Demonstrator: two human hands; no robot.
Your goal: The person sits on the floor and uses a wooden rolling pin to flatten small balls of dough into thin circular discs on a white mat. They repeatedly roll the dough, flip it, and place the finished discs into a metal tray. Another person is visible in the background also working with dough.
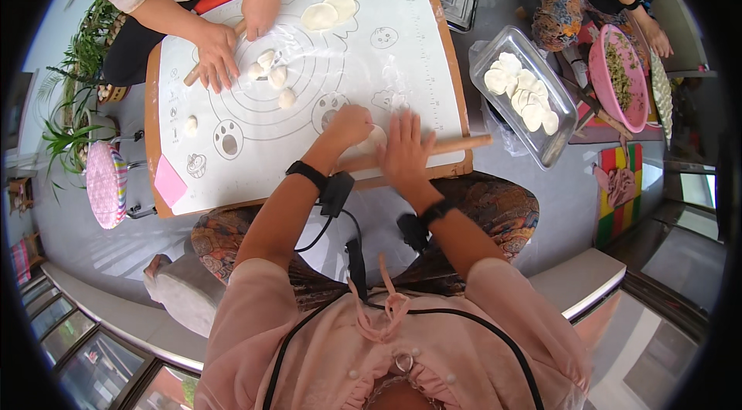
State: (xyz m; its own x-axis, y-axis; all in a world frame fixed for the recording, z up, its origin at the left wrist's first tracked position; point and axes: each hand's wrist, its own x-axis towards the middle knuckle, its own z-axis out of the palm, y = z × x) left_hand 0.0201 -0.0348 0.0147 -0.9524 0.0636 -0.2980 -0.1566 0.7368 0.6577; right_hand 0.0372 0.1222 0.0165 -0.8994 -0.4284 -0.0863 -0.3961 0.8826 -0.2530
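Observation:
My right hand (pixel 404 149) lies with fingers stretched forward over a wooden rolling pin (pixel 464 143), its palm on the pin near the mat's front edge. My left hand (pixel 351 125) is curled at the edge of a small dough round (pixel 375 137), which lies between my hands, partly covered by them. Under these is a white printed silicone kneading mat (pixel 301 155) on a wooden board (pixel 152 137). Several small dough pieces (pixel 278 76) sit in the mat's middle. Flattened dough rounds (pixel 320 16) overlap at its far side.
Opposite, a person's hands (pixel 217 53) rest on another rolling pin (pixel 192 75). A metal tray (pixel 559 100) of dough rounds stands at right, beyond it a pink basin (pixel 607 42) of chopped filling near another person's hand (pixel 655 36). A pink scraper (pixel 170 183) lies at the mat's left corner.

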